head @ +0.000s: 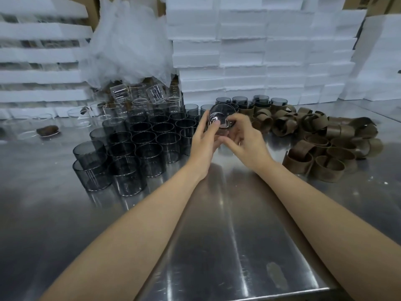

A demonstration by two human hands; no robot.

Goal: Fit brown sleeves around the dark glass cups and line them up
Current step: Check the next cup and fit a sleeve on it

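Head view | both hands' fingers clamped on dark glass cup point(220, 118) | left hand point(204, 144) | right hand point(247, 144)

Reflective brushed-steel table point(227, 224): flat work surface, streaked with glare, scattered white flecks near its right side. Stacked white foam blocks point(260, 51): wall of rough-edged slabs along the table's far side, centre to right. Flat white foam trays point(36, 53): layered stack at far left, with clear glassware between the layers. Crumpled translucent plastic sheet point(130, 40): draped between the two stacks. Clear glass cups point(138, 98): clustered beneath the sheet, some tipped on their sides. Brown cardboard panels point(368, 3): visible behind the foam, upper edge.
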